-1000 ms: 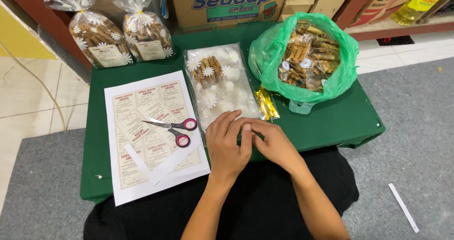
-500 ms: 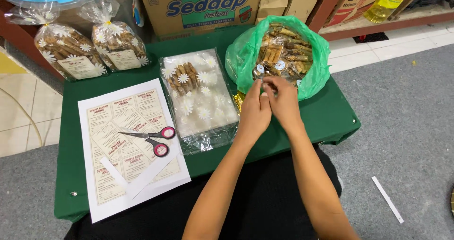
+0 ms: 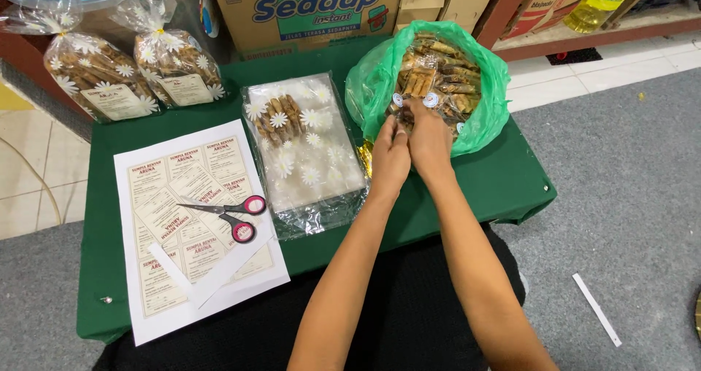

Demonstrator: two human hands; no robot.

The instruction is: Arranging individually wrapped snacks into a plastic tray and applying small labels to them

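While both hands, left hand (image 3: 389,154) and right hand (image 3: 428,139), pinch together at the green bag (image 3: 482,115) near the table's (image 3: 504,181) far right corner, a white label sheet (image 3: 197,225) lies at its near left edge.

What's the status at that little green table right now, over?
Left hand and right hand together at the green bag mouth, fingers among wrapped snack sticks. Grip unclear. Scissors idle on label sheet. Nothing obstructing.
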